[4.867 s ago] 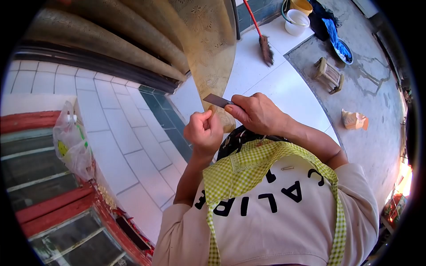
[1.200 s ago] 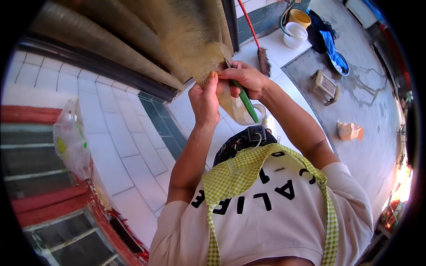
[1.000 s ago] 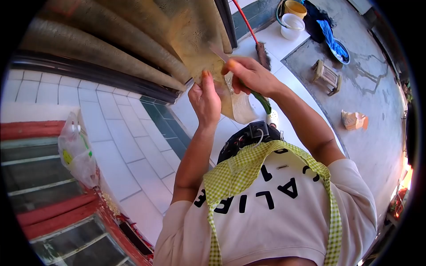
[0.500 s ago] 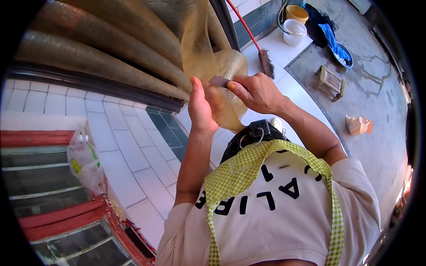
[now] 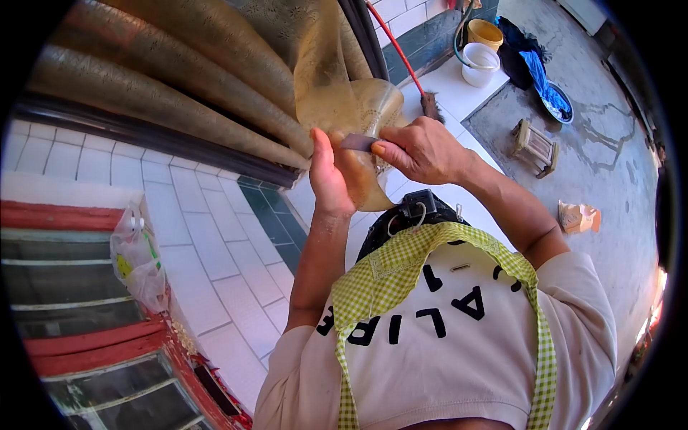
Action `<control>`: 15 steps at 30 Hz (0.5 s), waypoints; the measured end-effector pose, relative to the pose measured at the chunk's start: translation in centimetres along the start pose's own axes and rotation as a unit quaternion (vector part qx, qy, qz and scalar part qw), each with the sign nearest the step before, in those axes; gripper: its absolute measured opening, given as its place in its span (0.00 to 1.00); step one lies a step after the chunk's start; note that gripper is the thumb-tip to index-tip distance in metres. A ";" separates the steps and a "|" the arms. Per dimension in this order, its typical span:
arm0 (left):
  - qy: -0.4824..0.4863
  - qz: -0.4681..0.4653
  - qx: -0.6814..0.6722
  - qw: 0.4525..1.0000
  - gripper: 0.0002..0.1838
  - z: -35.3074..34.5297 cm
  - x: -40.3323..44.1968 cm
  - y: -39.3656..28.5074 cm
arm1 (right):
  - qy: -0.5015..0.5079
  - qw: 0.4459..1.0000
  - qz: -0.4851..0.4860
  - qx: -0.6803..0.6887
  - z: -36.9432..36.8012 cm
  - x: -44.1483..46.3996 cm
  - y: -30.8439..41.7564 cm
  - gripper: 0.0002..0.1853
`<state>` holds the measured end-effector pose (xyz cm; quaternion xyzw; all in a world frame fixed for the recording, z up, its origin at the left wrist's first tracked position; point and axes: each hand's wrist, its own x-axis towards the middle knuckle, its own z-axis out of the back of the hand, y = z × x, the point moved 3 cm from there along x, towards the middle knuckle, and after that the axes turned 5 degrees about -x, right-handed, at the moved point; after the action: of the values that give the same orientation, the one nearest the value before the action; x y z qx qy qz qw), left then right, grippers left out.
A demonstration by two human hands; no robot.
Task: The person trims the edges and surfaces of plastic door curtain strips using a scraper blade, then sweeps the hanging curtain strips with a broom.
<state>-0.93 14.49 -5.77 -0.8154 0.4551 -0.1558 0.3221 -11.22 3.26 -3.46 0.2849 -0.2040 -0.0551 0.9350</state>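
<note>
My right hand (image 5: 423,152) is closed round a flat, dull-grey metal blade (image 5: 356,142), with the thumb along its near end. The blade's free end lies against a translucent tan-gold patterned curtain (image 5: 322,100). My left hand (image 5: 331,175) is palm up under a loose fold of the curtain, holding it up. Its thumb stands upright beside the blade's tip, and its other fingers are mostly hidden beneath the material. Below the hands is a black waist pouch (image 5: 376,236) with a small boxy device (image 5: 418,204) on top.
A red-handled broom (image 5: 430,106) leans on the tiled wall. Beyond it stand a white bucket (image 5: 481,75), a yellow bucket (image 5: 485,33) and a basin (image 5: 556,107) with blue cloth. A wooden stool (image 5: 534,147) and a paper bag (image 5: 577,217) stand on the concrete at right.
The blade has turned slightly, and my right hand has shifted a little to the right. The curtain fold over my left hand has moved slightly; both hands keep their hold.
</note>
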 end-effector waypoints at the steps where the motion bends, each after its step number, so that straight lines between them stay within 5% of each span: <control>1: 0.001 0.000 0.001 1.000 0.35 -0.2 0.0 0.0 | -0.001 1.000 0.000 0.000 0.1 -0.1 -0.1 0.18; 15: -0.038 -0.020 0.013 0.999 0.33 0.0 0.6 -0.2 | 0.039 0.998 0.036 -0.032 -1.8 -2.5 -0.2 0.22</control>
<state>-0.50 14.10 -5.59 -0.8254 0.4245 -0.1367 0.3462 -12.74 4.52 -5.81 0.2494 -0.1760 -0.0170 0.9521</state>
